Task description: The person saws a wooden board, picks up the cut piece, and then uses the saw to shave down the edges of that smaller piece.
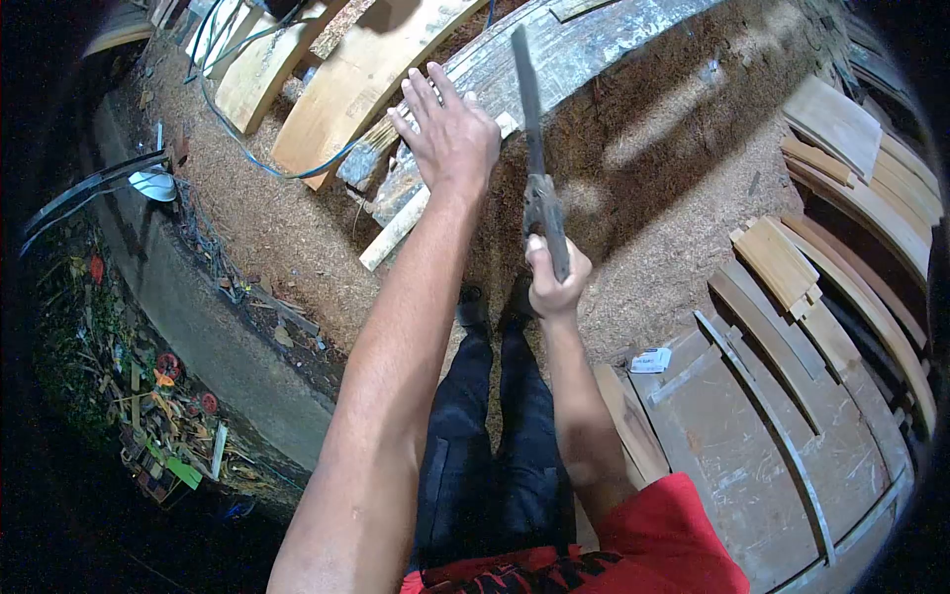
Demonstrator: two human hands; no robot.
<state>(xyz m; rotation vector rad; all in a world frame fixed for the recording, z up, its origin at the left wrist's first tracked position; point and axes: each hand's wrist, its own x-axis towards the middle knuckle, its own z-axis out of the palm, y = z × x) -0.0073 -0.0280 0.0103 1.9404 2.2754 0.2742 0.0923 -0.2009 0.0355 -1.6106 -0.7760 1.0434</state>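
Note:
My right hand (559,282) is wrapped round the worn handle of a handsaw (531,109), whose dark blade points away from me and shows nearly edge-on. My left hand (450,134) lies with its fingers apart over a pale wood strip (396,230) and the weathered workbench plank (584,59). One end of the strip sticks out toward me past the plank's edge; its other end shows just right of my left hand, close to the saw blade.
Sawdust covers the ground (683,218) around my feet. Beyond my left hand lie thick boards (346,89) and a blue cable (223,124). Stacked wood pieces (777,262) and a panel (732,445) with a small white packet (650,360) are at right. A concrete ledge (218,337) runs along the left.

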